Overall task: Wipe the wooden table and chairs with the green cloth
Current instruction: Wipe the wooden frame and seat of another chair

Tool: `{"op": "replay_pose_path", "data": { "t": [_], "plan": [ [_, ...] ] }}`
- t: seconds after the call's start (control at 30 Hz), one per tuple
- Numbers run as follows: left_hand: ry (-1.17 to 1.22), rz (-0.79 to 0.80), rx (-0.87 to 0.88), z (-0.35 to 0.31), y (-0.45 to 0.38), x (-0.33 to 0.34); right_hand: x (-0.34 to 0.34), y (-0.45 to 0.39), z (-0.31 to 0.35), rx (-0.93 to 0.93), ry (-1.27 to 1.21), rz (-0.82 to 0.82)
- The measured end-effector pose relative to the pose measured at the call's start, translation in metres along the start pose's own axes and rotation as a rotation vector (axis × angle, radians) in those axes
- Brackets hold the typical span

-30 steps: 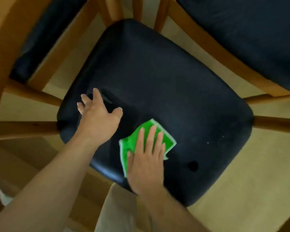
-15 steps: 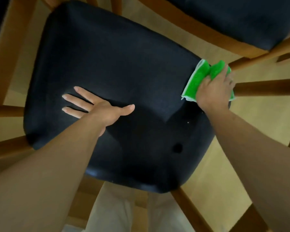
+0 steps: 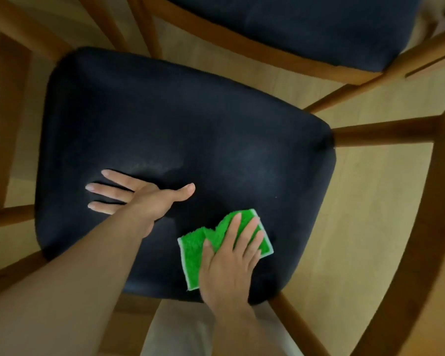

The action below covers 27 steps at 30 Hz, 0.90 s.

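Observation:
A wooden chair with a black padded seat (image 3: 190, 119) fills the head view below me. The green cloth (image 3: 193, 255) lies flat on the seat near its front right part. My right hand (image 3: 231, 263) presses on the cloth with straight, spread fingers. My left hand (image 3: 139, 199) rests flat on the seat to the left of the cloth, fingers straight and pointing left, thumb out to the right.
A second chair with a black seat (image 3: 306, 24) stands at the top right. Wooden chair legs and rails (image 3: 380, 129) reach out on all sides. A curved wooden armrest (image 3: 429, 227) runs down the right edge. Pale wooden floor (image 3: 357, 201) lies underneath.
My right hand has brought the cloth from the seat's right edge back to the front of the seat and now presses it flat. My left hand stays flat on the seat.

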<state>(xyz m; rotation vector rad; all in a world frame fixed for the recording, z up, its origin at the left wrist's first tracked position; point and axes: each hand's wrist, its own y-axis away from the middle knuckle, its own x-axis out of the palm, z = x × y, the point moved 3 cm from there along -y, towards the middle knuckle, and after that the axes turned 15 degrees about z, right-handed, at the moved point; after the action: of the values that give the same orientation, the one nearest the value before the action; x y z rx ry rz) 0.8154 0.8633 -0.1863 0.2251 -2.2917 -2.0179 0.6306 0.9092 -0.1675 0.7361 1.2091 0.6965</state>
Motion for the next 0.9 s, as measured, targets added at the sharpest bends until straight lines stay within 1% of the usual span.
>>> {"op": "replay_pose_path", "data": {
  "t": [0.07,0.13,0.2,0.27,0.33,0.43,0.5,0.57,0.63,0.7,0.73,0.83,0.9],
  "plan": [
    [0.005,0.055,-0.033,0.0,-0.001,0.001,-0.036,-0.027,-0.002,0.021,-0.064,-0.145],
    [0.009,0.054,-0.036,-0.002,0.001,0.001,-0.086,-0.063,-0.006,0.077,-0.096,-0.283],
    [0.001,0.059,-0.027,-0.003,0.0,0.001,-0.139,-0.105,-0.015,0.152,-0.111,-0.38],
    [0.003,0.053,-0.038,-0.003,-0.001,0.001,-0.179,-0.139,-0.022,0.244,-0.252,-0.399],
    [0.012,0.046,-0.032,-0.004,-0.001,0.001,-0.191,-0.15,-0.027,0.279,-0.334,-0.396],
    [0.022,0.052,-0.003,-0.007,0.002,0.003,-0.163,-0.12,-0.03,0.185,-0.263,-0.391],
    [0.037,0.05,-0.006,-0.007,0.002,0.004,-0.123,-0.079,-0.035,0.208,-0.204,-0.348],
    [0.036,0.077,-0.03,-0.005,0.002,0.003,-0.08,-0.038,-0.036,0.304,-0.223,-0.26],
    [0.045,0.118,-0.026,-0.006,0.003,0.002,-0.04,-0.01,-0.033,0.373,-0.265,-0.12],
    [0.061,0.179,-0.004,-0.006,0.002,0.001,-0.018,0.0,-0.031,0.409,-0.3,0.021],
    [0.063,0.19,-0.004,-0.006,0.002,0.001,-0.018,-0.005,-0.03,0.435,-0.335,0.046],
    [0.089,0.162,-0.028,-0.004,0.0,0.0,-0.04,-0.034,-0.02,0.585,-0.491,-0.044],
    [0.1,0.159,-0.033,-0.003,-0.002,0.0,-0.048,-0.046,-0.013,0.64,-0.553,-0.093]
  ]
}}
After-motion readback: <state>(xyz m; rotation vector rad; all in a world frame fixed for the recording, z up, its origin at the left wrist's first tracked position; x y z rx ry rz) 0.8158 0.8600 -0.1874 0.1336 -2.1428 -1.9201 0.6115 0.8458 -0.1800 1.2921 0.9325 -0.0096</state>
